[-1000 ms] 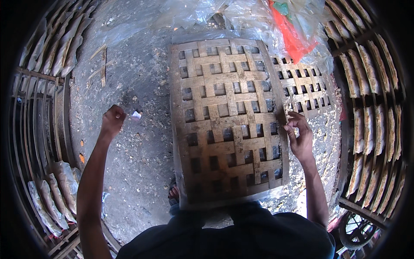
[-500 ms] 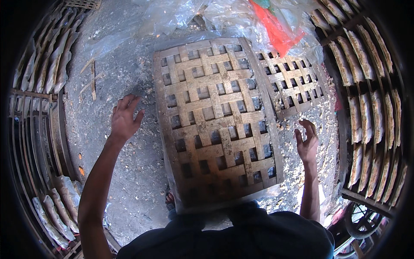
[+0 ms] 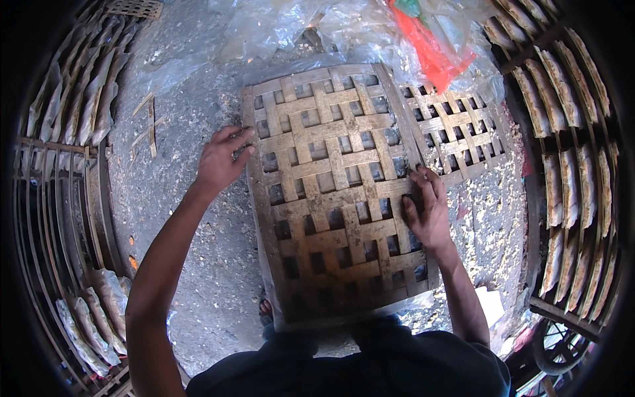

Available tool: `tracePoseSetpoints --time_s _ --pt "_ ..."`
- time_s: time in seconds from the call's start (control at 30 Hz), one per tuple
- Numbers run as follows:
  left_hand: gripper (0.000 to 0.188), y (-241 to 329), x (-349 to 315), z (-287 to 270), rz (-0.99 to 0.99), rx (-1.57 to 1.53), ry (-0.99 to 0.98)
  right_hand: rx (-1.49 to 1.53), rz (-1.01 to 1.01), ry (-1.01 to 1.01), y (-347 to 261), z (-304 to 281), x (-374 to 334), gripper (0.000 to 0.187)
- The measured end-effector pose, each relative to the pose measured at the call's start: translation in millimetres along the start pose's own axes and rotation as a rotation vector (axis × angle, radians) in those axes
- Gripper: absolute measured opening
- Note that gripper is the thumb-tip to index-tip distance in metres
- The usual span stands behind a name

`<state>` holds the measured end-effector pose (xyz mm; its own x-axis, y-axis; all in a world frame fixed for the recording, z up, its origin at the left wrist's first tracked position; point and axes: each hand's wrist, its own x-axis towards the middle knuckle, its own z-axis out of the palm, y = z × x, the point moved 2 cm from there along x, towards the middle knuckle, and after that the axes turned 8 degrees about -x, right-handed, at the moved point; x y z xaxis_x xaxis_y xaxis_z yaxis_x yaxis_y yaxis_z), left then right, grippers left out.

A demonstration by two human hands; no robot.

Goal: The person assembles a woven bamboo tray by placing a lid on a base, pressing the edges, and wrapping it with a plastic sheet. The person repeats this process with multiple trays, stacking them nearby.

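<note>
Several long pale slabs (image 3: pixel 73 86) with ragged edges stand in rows along the far left of the frame, above a slatted wooden rack (image 3: pixel 56 215). More pale slabs (image 3: pixel 89 321) lean in the rack's lower part, at the lower left. At the upper left corner is a small woven panel (image 3: pixel 135 8), and to the right of the slabs a few thin wooden strips (image 3: pixel 152 126) lie on the grey, crumb-strewn floor (image 3: pixel 178 86). Left of centre, the left hand (image 3: pixel 225 160) is open, fingers bent and thumb apart, with its fingertips at the left border of a large woven tray (image 3: pixel 321 169); whether they press on it cannot be told. This tray fills the middle of the frame, with clear plastic showing past its lower edge. Part of a foot (image 3: pixel 266 309) shows by its lower left corner. Crumpled clear plastic (image 3: pixel 284 33) covers the top centre, with a red sheet (image 3: pixel 433 56) to its right. The right hand (image 3: pixel 431 208), also open, rests over the tray's right border, thumb spread from the curved fingers. Beyond it lies a second woven tray (image 3: pixel 463 135). At the far right, more slabs (image 3: pixel 569 188) line another rack, above a dark wheel (image 3: pixel 559 351) at the lower right.
</note>
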<state>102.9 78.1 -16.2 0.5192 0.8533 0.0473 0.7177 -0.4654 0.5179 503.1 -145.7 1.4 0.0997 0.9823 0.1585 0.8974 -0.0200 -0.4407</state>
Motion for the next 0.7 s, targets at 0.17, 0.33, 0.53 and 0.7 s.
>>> tracePoseSetpoints --time_s 0.17,0.33,0.53,0.7 --pt "0.04 -2 11 -8 0.14 -0.057 -0.003 -0.011 0.009 -0.002 -1 0 2 0.051" --pt "0.036 -3 24 -13 0.067 -0.216 -0.12 -0.023 -0.008 0.027 3 2 1 0.05" --pt "0.033 -6 43 -20 -0.069 -0.272 -0.281 -0.025 -0.014 0.015 -1 2 5 0.047" --pt "0.031 -3 55 -24 -0.145 -0.274 -0.376 -0.016 -0.019 0.024 1 3 5 0.044"
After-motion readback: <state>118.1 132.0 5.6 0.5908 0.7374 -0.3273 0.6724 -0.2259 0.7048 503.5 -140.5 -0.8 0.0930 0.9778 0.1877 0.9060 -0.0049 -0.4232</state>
